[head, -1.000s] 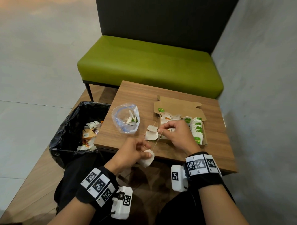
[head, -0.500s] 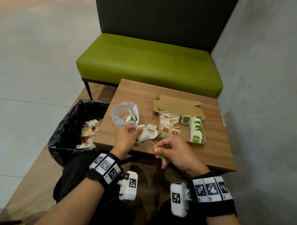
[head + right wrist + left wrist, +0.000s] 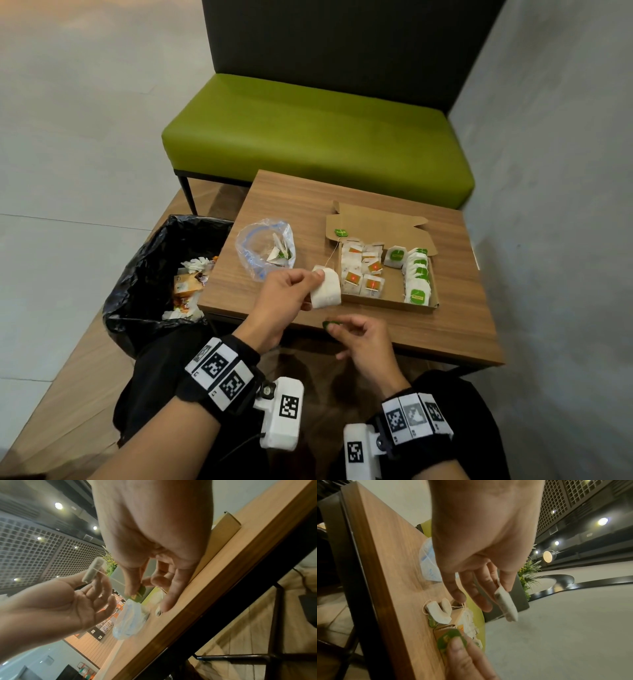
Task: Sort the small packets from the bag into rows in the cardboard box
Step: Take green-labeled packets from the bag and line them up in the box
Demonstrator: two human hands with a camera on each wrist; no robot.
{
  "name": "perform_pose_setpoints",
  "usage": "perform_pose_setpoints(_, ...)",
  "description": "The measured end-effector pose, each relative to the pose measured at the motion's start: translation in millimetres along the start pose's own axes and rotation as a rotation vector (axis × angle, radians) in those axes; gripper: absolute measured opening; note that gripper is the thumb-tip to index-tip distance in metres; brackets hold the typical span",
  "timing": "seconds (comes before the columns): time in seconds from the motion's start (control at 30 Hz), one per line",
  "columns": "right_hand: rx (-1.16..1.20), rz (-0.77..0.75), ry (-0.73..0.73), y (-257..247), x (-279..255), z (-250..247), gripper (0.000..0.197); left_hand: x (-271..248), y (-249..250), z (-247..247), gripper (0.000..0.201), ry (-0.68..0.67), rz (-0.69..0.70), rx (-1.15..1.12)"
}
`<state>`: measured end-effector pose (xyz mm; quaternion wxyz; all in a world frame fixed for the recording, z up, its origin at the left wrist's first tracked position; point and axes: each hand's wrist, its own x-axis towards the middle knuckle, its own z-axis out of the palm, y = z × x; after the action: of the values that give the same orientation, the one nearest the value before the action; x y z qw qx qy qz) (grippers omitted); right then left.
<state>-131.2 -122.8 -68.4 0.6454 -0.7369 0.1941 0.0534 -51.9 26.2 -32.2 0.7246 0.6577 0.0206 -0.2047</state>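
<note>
My left hand (image 3: 310, 286) pinches a white tea bag (image 3: 327, 289) by its top, just left of the cardboard box (image 3: 390, 301). My right hand (image 3: 337, 329) pinches that bag's green tag (image 3: 330, 324) over the table's near edge; in the right wrist view a string runs from the tag (image 3: 139, 593) to the bag (image 3: 93, 570). In the box, orange-tagged packets (image 3: 361, 274) lie in rows at left and green-tagged ones (image 3: 418, 274) line the right side. The clear plastic bag (image 3: 265, 248) holds a few packets. Two more tea bags (image 3: 438, 611) lie beside the box.
The small wooden table (image 3: 445, 322) stands before a green bench (image 3: 308, 130). A black-lined bin (image 3: 137, 291) with wrappers sits at the table's left. A grey wall (image 3: 565, 205) runs along the right. A loose green tag (image 3: 340, 232) lies on the box flap.
My left hand came up from below the table edge and now holds the tea bag by the box. My right hand drew back from the box to the near edge with the tag.
</note>
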Motion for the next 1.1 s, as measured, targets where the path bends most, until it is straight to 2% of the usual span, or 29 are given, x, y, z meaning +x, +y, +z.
perform_pose_setpoints(0.1, -0.006, -0.016, 0.000, -8, 6, -5, 0.015, -9, -5, 4, 0.025, -0.055, 0.014, 0.069)
perform_pose_setpoints(0.27, 0.090, 0.019, -0.011, -30, 18, -13, 0.023, -16, -12, 11, 0.024, -0.098, 0.032, 0.101)
perform_pose_setpoints(0.43, 0.154, -0.049, 0.044, -39, 25, -14, 0.016, -15, -18, 14, 0.019, -0.081, 0.085, 0.203)
perform_pose_setpoints(0.53, 0.230, -0.074, 0.090, -38, 25, -10, 0.025, -13, -21, 13, 0.018, -0.053, 0.098, 0.211)
perform_pose_setpoints(0.6, 0.242, -0.103, 0.126, -36, 25, -8, 0.024, -13, -21, 13, 0.018, -0.036, 0.103, 0.233)
perform_pose_setpoints(0.87, 0.158, -0.279, 0.091, -33, 17, -9, 0.019, -12, -22, 11, 0.026, -0.077, 0.046, 0.220)
perform_pose_setpoints(1.1, -0.002, -0.278, 0.033, -29, 12, -14, 0.029, -10, -21, 10, 0.028, -0.130, -0.109, 0.040)
